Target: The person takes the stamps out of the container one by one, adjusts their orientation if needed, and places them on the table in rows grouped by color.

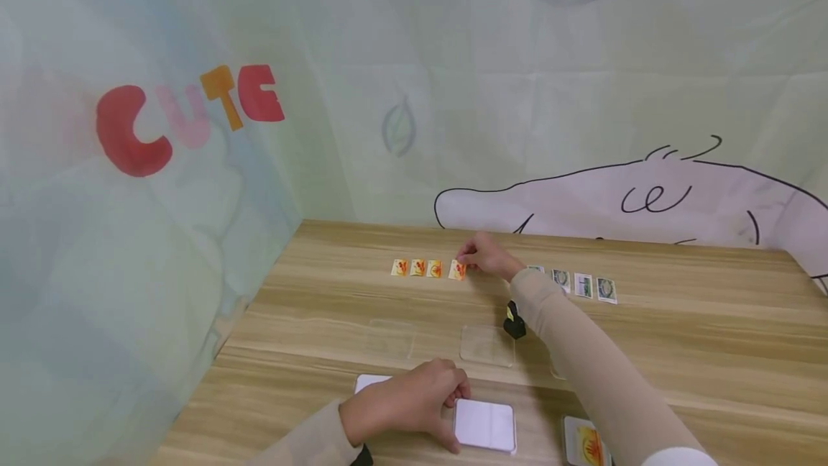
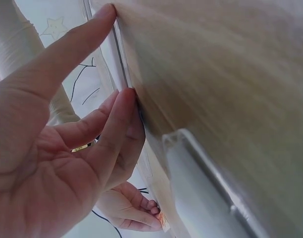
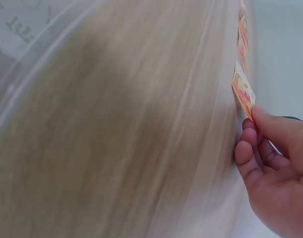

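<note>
Near the far edge of the table, my right hand [image 1: 486, 256] pinches a small orange-and-yellow picture card [image 3: 244, 94] between thumb and fingertips, at the right end of a row of similar cards [image 1: 417, 267]. Closer to me, my left hand [image 1: 417, 398] holds the left side of a clear square case [image 1: 485, 425] with a white face. Its thumb is at the near corner and its fingers at the far one. Partly hidden behind that hand lies another white-faced case [image 1: 370, 381].
Several green-and-white cards [image 1: 583, 285] form a row at right, partly behind my right sleeve. Clear flat lids [image 1: 487, 346] lie mid-table. A case with an orange picture [image 1: 587, 444] sits at the front right. Printed cloth walls [image 1: 362, 92] border the wooden table [image 1: 310, 308].
</note>
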Demonstrator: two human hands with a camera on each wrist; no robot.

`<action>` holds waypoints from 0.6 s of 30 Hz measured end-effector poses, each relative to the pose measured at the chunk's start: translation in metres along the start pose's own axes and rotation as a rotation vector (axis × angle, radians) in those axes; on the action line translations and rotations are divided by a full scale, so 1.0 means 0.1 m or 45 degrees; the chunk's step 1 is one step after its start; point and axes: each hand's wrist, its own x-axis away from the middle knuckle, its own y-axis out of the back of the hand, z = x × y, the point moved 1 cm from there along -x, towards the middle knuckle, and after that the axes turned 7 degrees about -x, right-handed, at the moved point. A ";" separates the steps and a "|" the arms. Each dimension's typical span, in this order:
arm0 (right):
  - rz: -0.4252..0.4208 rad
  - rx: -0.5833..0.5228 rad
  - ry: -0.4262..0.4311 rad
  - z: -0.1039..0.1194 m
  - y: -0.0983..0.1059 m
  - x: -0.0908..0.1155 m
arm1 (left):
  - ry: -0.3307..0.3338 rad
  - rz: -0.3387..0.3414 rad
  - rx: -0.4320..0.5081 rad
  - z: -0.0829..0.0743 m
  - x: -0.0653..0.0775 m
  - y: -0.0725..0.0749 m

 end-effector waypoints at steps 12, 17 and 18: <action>-0.026 0.131 0.032 0.02 -0.05 -0.02 | 0.000 -0.002 0.000 0.00 0.00 0.00; -0.048 0.201 0.059 0.05 -0.07 -0.01 | 0.002 0.010 0.005 0.01 -0.01 0.00; -0.051 0.219 0.076 0.05 -0.07 -0.02 | 0.002 0.011 0.005 0.01 -0.01 0.00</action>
